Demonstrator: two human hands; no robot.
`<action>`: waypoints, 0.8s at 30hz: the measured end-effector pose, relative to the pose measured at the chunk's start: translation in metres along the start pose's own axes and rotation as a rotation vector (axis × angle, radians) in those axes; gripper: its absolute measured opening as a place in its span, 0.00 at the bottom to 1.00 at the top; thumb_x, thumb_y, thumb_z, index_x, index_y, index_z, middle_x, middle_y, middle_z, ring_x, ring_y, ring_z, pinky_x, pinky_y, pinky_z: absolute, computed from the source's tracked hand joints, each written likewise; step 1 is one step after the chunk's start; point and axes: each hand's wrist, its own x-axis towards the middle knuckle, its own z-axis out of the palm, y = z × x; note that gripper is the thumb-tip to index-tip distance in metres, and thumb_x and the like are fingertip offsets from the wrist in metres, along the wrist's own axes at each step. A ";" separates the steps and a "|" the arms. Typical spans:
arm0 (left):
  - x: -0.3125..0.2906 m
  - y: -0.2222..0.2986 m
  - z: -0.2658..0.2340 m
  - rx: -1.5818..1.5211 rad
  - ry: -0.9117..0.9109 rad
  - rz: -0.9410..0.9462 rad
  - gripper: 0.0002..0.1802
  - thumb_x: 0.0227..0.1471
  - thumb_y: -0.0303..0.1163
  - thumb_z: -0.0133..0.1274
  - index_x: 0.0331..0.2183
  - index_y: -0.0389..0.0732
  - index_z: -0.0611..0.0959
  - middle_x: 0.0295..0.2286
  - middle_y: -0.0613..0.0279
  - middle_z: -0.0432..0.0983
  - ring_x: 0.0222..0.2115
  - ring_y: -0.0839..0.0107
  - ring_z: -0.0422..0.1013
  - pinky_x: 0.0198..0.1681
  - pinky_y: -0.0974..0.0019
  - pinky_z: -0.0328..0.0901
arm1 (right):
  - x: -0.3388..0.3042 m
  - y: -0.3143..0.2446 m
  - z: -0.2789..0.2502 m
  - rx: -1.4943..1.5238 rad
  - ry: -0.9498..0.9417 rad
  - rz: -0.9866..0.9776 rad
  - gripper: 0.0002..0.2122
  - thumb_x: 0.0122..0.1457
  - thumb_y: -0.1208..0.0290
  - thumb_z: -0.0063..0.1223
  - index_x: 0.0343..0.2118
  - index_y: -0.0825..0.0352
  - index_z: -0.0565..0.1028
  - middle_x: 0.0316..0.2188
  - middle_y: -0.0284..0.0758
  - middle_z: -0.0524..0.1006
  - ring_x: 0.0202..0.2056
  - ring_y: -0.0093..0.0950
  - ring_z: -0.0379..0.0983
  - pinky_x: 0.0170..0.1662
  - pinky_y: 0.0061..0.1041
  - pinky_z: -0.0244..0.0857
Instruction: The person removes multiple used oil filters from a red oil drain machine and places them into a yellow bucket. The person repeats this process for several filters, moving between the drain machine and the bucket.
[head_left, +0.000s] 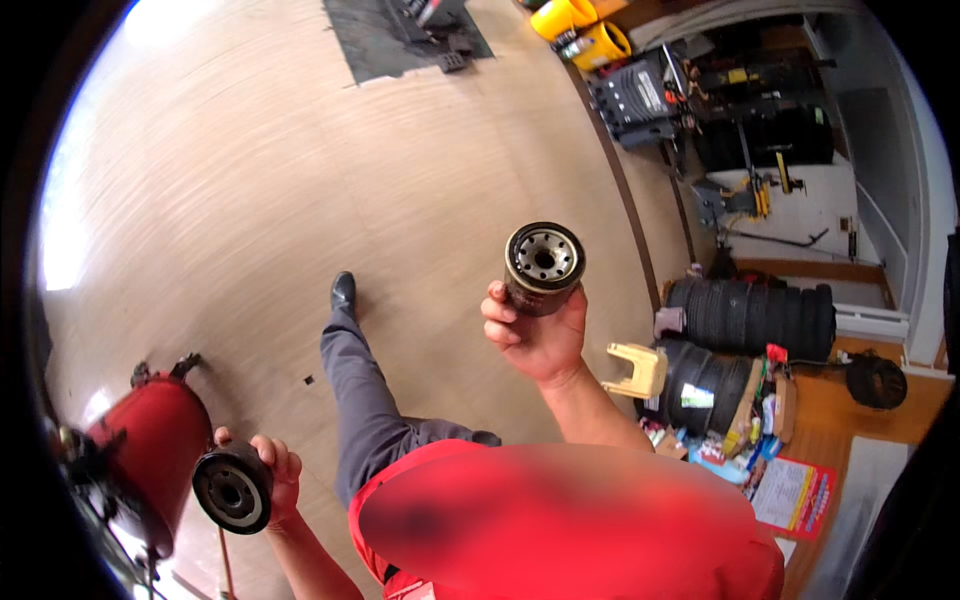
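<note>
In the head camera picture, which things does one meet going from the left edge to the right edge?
Red tank → black oil filter in the left hand → used oil filter in the right hand → cream plastic piece → stacked tyres.

Bright daylight glares on the floor (70, 240) at left; fisheye bends the dark edges

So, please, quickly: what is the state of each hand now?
Left hand: closed around a black oil filter, beside the red tank.
Right hand: closed around a dark, worn oil filter, raised.
</note>
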 end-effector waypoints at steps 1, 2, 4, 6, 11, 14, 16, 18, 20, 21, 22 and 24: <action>0.035 -0.007 -0.002 0.025 -0.027 -0.034 0.28 0.53 0.51 0.47 0.53 0.53 0.65 0.30 0.54 0.67 0.23 0.68 0.58 0.25 0.68 0.56 | 0.020 -0.023 -0.005 0.018 0.007 -0.029 0.33 0.48 0.45 0.55 0.50 0.66 0.67 0.41 0.38 0.71 0.32 0.25 0.60 0.28 0.21 0.55; 0.038 -0.011 -0.027 0.052 -0.030 -0.085 0.28 0.53 0.51 0.47 0.53 0.53 0.65 0.29 0.54 0.67 0.22 0.68 0.58 0.24 0.68 0.56 | 0.020 -0.014 -0.028 0.027 0.023 -0.053 0.33 0.47 0.44 0.54 0.50 0.66 0.67 0.41 0.38 0.71 0.32 0.24 0.60 0.28 0.21 0.54; 0.051 -0.014 -0.071 0.117 0.003 -0.160 0.28 0.54 0.51 0.46 0.53 0.54 0.65 0.27 0.55 0.66 0.20 0.68 0.58 0.23 0.67 0.56 | 0.011 0.008 -0.070 0.081 0.089 -0.087 0.33 0.48 0.44 0.54 0.49 0.66 0.67 0.40 0.38 0.71 0.32 0.24 0.60 0.28 0.20 0.54; 0.101 -0.026 -0.070 0.088 0.048 -0.184 0.25 0.53 0.51 0.47 0.50 0.53 0.65 0.27 0.49 0.69 0.21 0.62 0.63 0.23 0.63 0.57 | 0.029 -0.009 -0.083 0.087 0.098 -0.149 0.32 0.48 0.43 0.53 0.49 0.65 0.67 0.40 0.38 0.71 0.32 0.24 0.60 0.28 0.20 0.53; 0.256 -0.083 -0.043 0.134 -0.064 -0.334 0.25 0.52 0.49 0.49 0.49 0.52 0.65 0.27 0.50 0.69 0.24 0.63 0.64 0.25 0.64 0.58 | 0.056 -0.093 -0.118 0.082 0.154 -0.272 0.31 0.46 0.43 0.55 0.49 0.58 0.69 0.39 0.35 0.69 0.32 0.23 0.58 0.28 0.18 0.52; 0.343 -0.130 -0.002 0.231 -0.218 -0.410 0.30 0.53 0.46 0.49 0.56 0.51 0.64 0.28 0.57 0.64 0.25 0.68 0.60 0.25 0.67 0.58 | 0.055 -0.151 -0.131 0.112 0.208 -0.382 0.31 0.45 0.42 0.56 0.46 0.62 0.70 0.39 0.36 0.69 0.31 0.22 0.59 0.28 0.18 0.51; 0.383 -0.170 0.023 0.225 -0.198 -0.459 0.30 0.53 0.47 0.49 0.56 0.51 0.64 0.28 0.58 0.64 0.26 0.68 0.60 0.26 0.67 0.58 | 0.049 -0.186 -0.145 0.110 0.217 -0.461 0.31 0.45 0.44 0.58 0.46 0.63 0.70 0.39 0.37 0.70 0.31 0.23 0.59 0.28 0.18 0.51; 0.430 -0.218 0.057 0.249 -0.240 -0.498 0.31 0.52 0.48 0.49 0.56 0.52 0.64 0.29 0.58 0.65 0.28 0.67 0.60 0.27 0.66 0.58 | 0.050 -0.239 -0.164 0.098 0.221 -0.516 0.34 0.45 0.44 0.58 0.49 0.64 0.66 0.40 0.35 0.71 0.32 0.24 0.61 0.29 0.20 0.55; 0.484 -0.285 0.103 0.224 -0.278 -0.519 0.31 0.53 0.51 0.47 0.56 0.52 0.64 0.30 0.58 0.66 0.30 0.66 0.61 0.29 0.63 0.60 | 0.057 -0.330 -0.169 0.094 0.204 -0.564 0.33 0.45 0.44 0.58 0.49 0.64 0.67 0.39 0.34 0.71 0.32 0.24 0.61 0.29 0.20 0.55; 0.501 -0.313 0.122 0.220 -0.251 -0.558 0.31 0.53 0.52 0.46 0.56 0.52 0.64 0.31 0.58 0.67 0.31 0.65 0.61 0.29 0.63 0.60 | 0.060 -0.359 -0.178 0.104 0.227 -0.580 0.32 0.46 0.45 0.58 0.49 0.63 0.67 0.40 0.35 0.71 0.32 0.24 0.61 0.28 0.20 0.55; 0.524 -0.348 0.143 0.214 -0.297 -0.587 0.31 0.54 0.52 0.45 0.56 0.52 0.64 0.33 0.58 0.68 0.32 0.65 0.61 0.30 0.62 0.61 | 0.063 -0.389 -0.186 0.114 0.252 -0.593 0.31 0.46 0.45 0.57 0.49 0.62 0.68 0.40 0.36 0.70 0.32 0.24 0.61 0.28 0.20 0.55; 0.562 -0.405 0.187 0.207 -0.386 -0.643 0.32 0.54 0.53 0.45 0.57 0.52 0.63 0.37 0.59 0.70 0.33 0.64 0.62 0.32 0.62 0.62 | 0.077 -0.468 -0.190 0.081 0.225 -0.614 0.30 0.49 0.46 0.55 0.50 0.63 0.67 0.40 0.36 0.71 0.32 0.25 0.62 0.27 0.21 0.57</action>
